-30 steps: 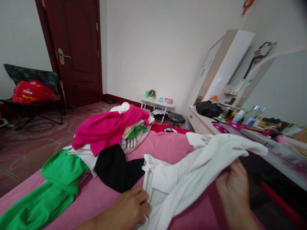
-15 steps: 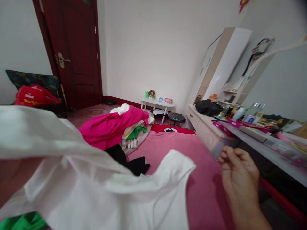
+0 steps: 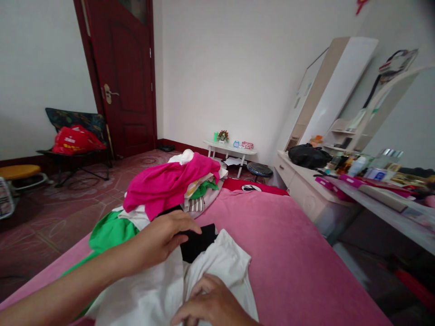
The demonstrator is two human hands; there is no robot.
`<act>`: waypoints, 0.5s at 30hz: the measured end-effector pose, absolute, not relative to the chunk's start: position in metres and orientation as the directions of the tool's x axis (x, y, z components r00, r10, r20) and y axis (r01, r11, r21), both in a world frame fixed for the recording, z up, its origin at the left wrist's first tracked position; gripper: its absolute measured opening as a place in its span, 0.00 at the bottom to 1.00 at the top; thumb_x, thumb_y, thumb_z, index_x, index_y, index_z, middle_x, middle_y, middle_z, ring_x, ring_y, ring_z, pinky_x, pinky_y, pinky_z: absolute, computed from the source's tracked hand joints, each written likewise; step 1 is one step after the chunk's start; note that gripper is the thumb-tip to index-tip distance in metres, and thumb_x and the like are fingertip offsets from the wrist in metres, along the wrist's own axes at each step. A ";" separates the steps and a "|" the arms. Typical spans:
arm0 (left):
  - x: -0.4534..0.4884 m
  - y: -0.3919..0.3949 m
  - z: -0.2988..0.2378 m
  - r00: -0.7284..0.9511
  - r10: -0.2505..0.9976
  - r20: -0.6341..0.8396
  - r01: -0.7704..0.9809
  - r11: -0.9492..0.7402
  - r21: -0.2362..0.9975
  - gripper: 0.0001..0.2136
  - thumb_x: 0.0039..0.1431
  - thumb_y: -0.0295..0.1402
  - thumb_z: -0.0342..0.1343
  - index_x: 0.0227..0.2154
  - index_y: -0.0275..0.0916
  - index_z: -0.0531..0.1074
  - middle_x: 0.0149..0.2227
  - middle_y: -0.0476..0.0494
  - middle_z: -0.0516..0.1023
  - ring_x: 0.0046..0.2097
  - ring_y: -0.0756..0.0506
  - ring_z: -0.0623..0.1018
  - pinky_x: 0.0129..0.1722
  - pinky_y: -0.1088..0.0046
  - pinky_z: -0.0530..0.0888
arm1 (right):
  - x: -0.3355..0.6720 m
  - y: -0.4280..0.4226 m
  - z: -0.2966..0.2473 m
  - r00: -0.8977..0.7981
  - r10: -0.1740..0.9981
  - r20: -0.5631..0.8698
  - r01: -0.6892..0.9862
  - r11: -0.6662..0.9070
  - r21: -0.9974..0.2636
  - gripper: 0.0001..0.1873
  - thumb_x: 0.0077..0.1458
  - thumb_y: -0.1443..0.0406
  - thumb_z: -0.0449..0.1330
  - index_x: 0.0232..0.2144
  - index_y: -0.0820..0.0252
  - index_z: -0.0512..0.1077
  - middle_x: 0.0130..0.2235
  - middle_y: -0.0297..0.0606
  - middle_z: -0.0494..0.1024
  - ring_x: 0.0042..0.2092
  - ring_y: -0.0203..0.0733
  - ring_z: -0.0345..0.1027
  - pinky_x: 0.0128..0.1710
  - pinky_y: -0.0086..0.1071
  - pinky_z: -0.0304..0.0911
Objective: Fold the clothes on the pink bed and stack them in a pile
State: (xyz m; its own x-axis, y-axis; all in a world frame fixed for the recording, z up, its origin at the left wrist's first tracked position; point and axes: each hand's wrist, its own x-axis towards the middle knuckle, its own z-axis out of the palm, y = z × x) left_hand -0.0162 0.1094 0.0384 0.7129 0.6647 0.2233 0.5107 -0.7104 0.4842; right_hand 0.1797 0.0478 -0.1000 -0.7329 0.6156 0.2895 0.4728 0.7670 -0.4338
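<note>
A white shirt (image 3: pixel 227 258) lies spread over the near part of the pink bed, a short sleeve end turned to the right. Above its upper left part is my left hand (image 3: pixel 171 233), thumb and fingers apart, nothing held. My right hand (image 3: pixel 215 301) rests low on the shirt with bent, spread fingers touching the cloth. Just beyond my left fingers lies a black garment (image 3: pixel 200 242). Farther off, a heap of clothes is topped by a bright pink garment (image 3: pixel 166 181). Green cloth (image 3: pixel 112 231) spreads left of my left forearm.
Pink bedding (image 3: pixel 288 253) extends to the right of the shirt. A dressing table (image 3: pixel 306 181) with bottles and a black bag (image 3: pixel 309 156) lines the right side. A folding chair (image 3: pixel 74 115) with a red bag (image 3: pixel 78 140) stands at left, near the door (image 3: pixel 129 81).
The white shirt, lifted and blurred before, now lies lower on the bed. My left hand has come into view over it. My right hand has moved left from the bed's right side onto the shirt.
</note>
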 end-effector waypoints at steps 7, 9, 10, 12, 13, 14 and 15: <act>-0.007 0.153 -0.009 0.808 0.581 -0.096 0.582 -0.813 -0.018 0.37 0.45 0.31 0.64 0.61 0.40 0.60 0.45 0.33 0.77 0.45 0.35 0.77 0.44 0.61 0.74 | 0.186 0.046 -0.104 -0.667 0.642 0.377 0.429 0.746 -0.509 0.14 0.54 0.46 0.59 0.37 0.43 0.76 0.24 0.25 0.77 0.36 0.37 0.68 0.45 0.31 0.59; 0.009 0.148 -0.004 0.809 0.556 -0.194 0.553 -0.830 -0.072 0.29 0.44 0.29 0.64 0.53 0.39 0.69 0.35 0.36 0.80 0.37 0.35 0.80 0.35 0.63 0.75 | 0.180 0.048 -0.107 -0.653 0.648 0.392 0.442 0.747 -0.497 0.14 0.53 0.47 0.60 0.35 0.43 0.77 0.24 0.27 0.77 0.34 0.37 0.68 0.42 0.31 0.60; 0.017 0.148 0.004 0.821 0.520 -0.234 0.520 -0.851 -0.066 0.24 0.43 0.28 0.63 0.47 0.40 0.73 0.32 0.39 0.80 0.34 0.36 0.79 0.33 0.64 0.75 | 0.176 0.049 -0.107 -0.628 0.663 0.406 0.462 0.738 -0.492 0.13 0.53 0.48 0.61 0.34 0.43 0.78 0.23 0.28 0.76 0.32 0.37 0.67 0.40 0.31 0.62; 0.031 0.156 0.031 0.871 0.431 -0.234 0.447 -0.894 0.020 0.16 0.42 0.26 0.61 0.38 0.43 0.76 0.28 0.44 0.79 0.31 0.40 0.79 0.30 0.68 0.73 | 0.172 0.049 -0.102 -0.567 0.697 0.438 0.507 0.715 -0.481 0.09 0.52 0.51 0.62 0.31 0.44 0.79 0.23 0.30 0.73 0.29 0.37 0.66 0.35 0.30 0.63; 0.037 0.165 0.049 0.896 0.412 -0.168 0.428 -0.901 0.075 0.14 0.42 0.26 0.61 0.35 0.44 0.77 0.28 0.47 0.79 0.32 0.41 0.78 0.30 0.70 0.73 | 0.172 0.048 -0.098 -0.543 0.709 0.450 0.524 0.705 -0.477 0.07 0.52 0.53 0.63 0.30 0.44 0.79 0.23 0.31 0.72 0.28 0.37 0.65 0.33 0.30 0.64; 0.039 0.177 0.069 0.897 0.438 -0.060 0.442 -0.889 0.118 0.12 0.44 0.27 0.59 0.35 0.44 0.77 0.29 0.50 0.79 0.32 0.43 0.78 0.30 0.72 0.72 | 0.172 0.046 -0.093 -0.533 0.712 0.457 0.529 0.702 -0.476 0.05 0.53 0.56 0.63 0.30 0.43 0.79 0.23 0.31 0.71 0.28 0.37 0.66 0.33 0.31 0.65; 0.040 0.191 0.089 0.852 0.517 0.088 0.502 -0.852 0.149 0.12 0.46 0.28 0.58 0.36 0.43 0.76 0.30 0.51 0.79 0.33 0.45 0.77 0.32 0.74 0.72 | 0.174 0.044 -0.089 -0.538 0.709 0.456 0.522 0.705 -0.480 0.04 0.53 0.59 0.62 0.31 0.43 0.79 0.24 0.31 0.71 0.29 0.38 0.67 0.35 0.31 0.66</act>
